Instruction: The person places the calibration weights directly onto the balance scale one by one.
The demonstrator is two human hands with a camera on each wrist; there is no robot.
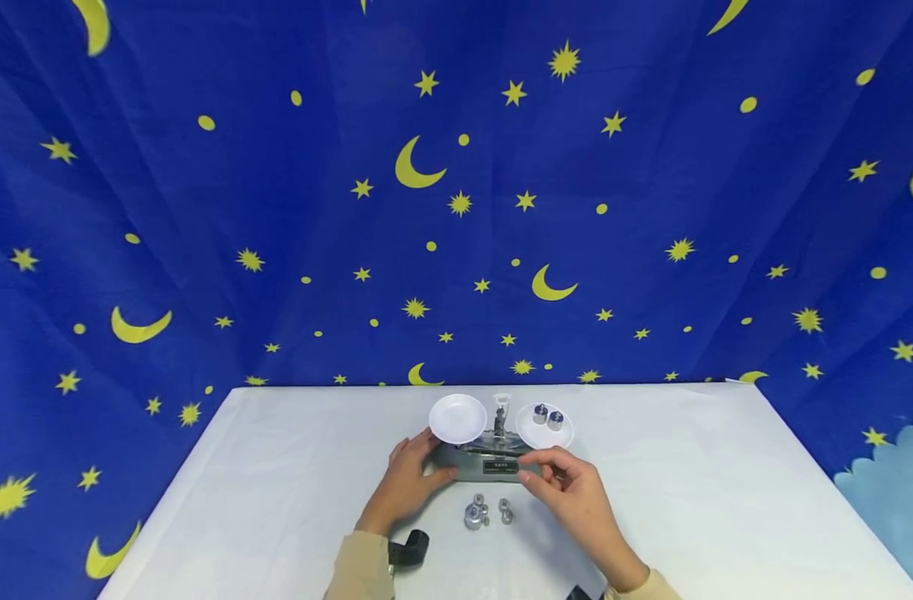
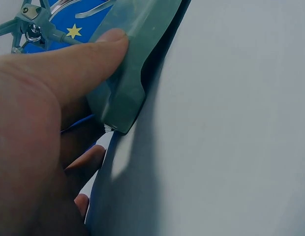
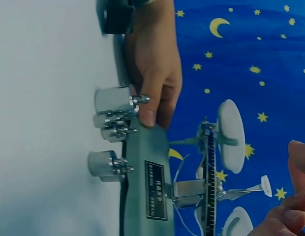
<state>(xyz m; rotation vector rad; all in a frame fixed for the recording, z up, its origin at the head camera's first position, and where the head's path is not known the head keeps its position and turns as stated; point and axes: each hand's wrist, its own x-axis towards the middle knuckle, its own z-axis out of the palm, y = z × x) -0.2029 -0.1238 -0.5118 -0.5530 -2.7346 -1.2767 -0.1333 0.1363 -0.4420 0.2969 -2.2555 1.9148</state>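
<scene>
A person's two bare hands work at a small grey-green balance scale [image 1: 467, 465], which stands on a white table [image 1: 299, 483], in front of a blue backdrop [image 1: 336, 225] printed with yellow stars, moons and dots. The scale has a dark label [image 1: 501, 467] on the front of its base and a ruled beam [image 3: 210, 172] above it. At the beam's ends sit two white pans: the left pan [image 1: 457, 419] and the right pan [image 1: 537, 436], with a pointer stand [image 1: 500, 410] between them. Two silver weights [image 1: 556, 420] with knobs on top stand side by side, upright, on the right pan.

The left hand [image 1: 406, 485] grips the left end of the base, its thumb pressed on the front of the casing and its fingers reaching around the end and behind.

The right hand [image 1: 580, 493] is raised at the front of the scale, near the right of the label. Its thumb and forefinger point toward the beam with a narrow gap between them, and the other fingers are bent.

On the table just in front of the scale are more silver weights: a cluster [image 1: 473, 517] of a large one with smaller ones close by, and a pair [image 1: 506, 516] to its right. Beige sleeves [image 1: 361, 567] cover both forearms, and a black device [image 1: 409, 549] shows at the left wrist.
</scene>
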